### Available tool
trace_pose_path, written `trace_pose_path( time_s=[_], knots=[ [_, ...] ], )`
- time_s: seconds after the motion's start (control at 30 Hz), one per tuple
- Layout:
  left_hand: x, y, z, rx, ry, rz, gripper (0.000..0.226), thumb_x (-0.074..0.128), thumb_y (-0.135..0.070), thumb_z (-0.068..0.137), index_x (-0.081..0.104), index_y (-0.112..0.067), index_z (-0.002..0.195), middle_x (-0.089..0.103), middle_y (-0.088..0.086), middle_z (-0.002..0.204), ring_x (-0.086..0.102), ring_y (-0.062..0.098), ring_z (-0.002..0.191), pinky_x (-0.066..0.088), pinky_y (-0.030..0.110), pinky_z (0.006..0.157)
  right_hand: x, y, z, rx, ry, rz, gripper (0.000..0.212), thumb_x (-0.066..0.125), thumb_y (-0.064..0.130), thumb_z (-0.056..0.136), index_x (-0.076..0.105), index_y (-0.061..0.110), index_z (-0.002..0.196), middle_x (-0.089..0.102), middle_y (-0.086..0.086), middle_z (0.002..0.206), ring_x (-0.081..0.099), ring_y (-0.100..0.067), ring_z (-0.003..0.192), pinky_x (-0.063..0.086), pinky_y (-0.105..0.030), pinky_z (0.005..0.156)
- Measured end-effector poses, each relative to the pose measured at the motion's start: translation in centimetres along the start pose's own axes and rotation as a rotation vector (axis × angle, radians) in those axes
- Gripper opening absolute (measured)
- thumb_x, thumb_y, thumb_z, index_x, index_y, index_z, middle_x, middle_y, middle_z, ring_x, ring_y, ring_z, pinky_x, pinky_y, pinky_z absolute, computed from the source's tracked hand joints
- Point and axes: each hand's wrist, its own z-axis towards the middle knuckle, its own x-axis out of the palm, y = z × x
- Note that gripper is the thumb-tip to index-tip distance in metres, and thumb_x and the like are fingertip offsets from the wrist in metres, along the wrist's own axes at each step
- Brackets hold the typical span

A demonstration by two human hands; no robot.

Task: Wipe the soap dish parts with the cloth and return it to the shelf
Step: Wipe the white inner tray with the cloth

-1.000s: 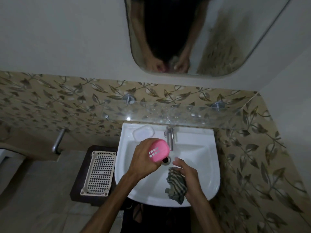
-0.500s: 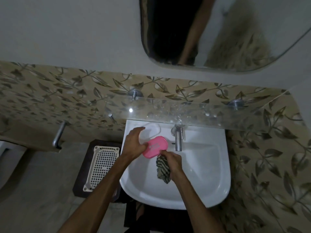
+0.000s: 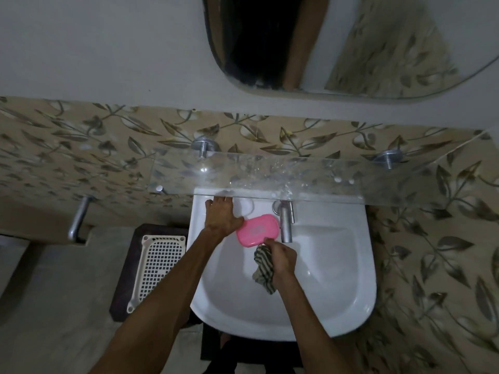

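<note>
Reaching under the glass shelf [image 3: 270, 179], the left grip [image 3: 222, 215] lies open beside the pink soap dish [image 3: 258, 230]; the right grip [image 3: 280, 256] clutches the striped cloth [image 3: 263, 268], pinching the dish's edge.

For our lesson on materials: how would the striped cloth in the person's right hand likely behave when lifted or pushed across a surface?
The striped cloth hangs in loose folds below the right hand, so it is probably floppy and will not hold a shape. A few curled fingers carry it, so it seems light. Pushed, it would likely bunch up instead of sliding whole.
</note>
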Motion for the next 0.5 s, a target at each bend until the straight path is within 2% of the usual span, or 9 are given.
trace_pose_path(
  time_s=[0.1,0.17,0.23,0.33,0.4,0.5],
  knots=[
    [-0.3,0.6,0.2,0.008,-0.049,-0.001,0.089,0.080,-0.056,0.079,0.050,-0.008,0.147,0.059,0.014,0.145,0.052,0.033,0.135,0.036,0.041,0.112,0.5,0.2,0.3,0.029,0.008,0.024,0.023,0.086,0.018,0.078,0.078,-0.003,0.083,0.076,-0.020,0.077,0.068,-0.027,0.061,0.059,-0.036,0.064],
    [-0.7,1.3,-0.4,-0.031,-0.123,-0.037,0.096,0.082,-0.059,0.077,0.048,-0.006,0.149,0.057,0.018,0.146,0.052,0.036,0.135,0.040,0.043,0.113,1.1,0.6,0.3,0.037,0.023,0.041,0.020,0.087,0.016,0.080,0.078,-0.001,0.084,0.075,-0.016,0.073,0.067,-0.024,0.054,0.057,-0.030,0.056],
    [-1.1,2.0,-2.0,-0.090,-0.216,-0.129,0.104,0.086,-0.056,0.073,0.044,-0.004,0.152,0.054,0.023,0.145,0.051,0.041,0.133,0.044,0.048,0.111,1.8,1.1,0.2,0.053,0.037,0.055,0.020,0.087,0.014,0.081,0.078,-0.002,0.091,0.076,-0.014,0.075,0.067,-0.023,0.054,0.056,-0.028,0.056],
    [-1.3,3.3,-5.5,-0.179,-0.365,-0.317,0.096,0.091,-0.043,0.066,0.049,-0.008,0.146,0.051,0.019,0.135,0.058,0.042,0.119,0.054,0.048,0.095,3.3,1.6,-0.2,0.090,0.071,0.079,0.030,0.087,0.020,0.084,0.076,-0.003,0.100,0.077,-0.014,0.080,0.069,-0.022,0.059,0.055,-0.025,0.052],
    [-0.8,3.9,-8.3,-0.269,-0.400,-0.459,0.089,0.093,-0.039,0.064,0.052,-0.012,0.138,0.050,0.012,0.131,0.058,0.036,0.115,0.053,0.044,0.091,4.7,1.9,-0.6,0.085,0.095,0.079,0.032,0.086,0.024,0.085,0.075,-0.001,0.103,0.079,-0.016,0.090,0.074,-0.025,0.072,0.060,-0.029,0.061],
    [0.2,4.6,-11.7,-0.411,-0.348,-0.873,0.076,0.092,-0.038,0.066,0.054,-0.019,0.129,0.056,0.004,0.125,0.062,0.026,0.111,0.055,0.033,0.084,6.7,2.7,-1.1,0.051,0.098,0.053,0.022,0.085,0.024,0.086,0.074,0.006,0.090,0.079,-0.018,0.107,0.077,-0.033,0.102,0.063,-0.044,0.092]
  ],
)
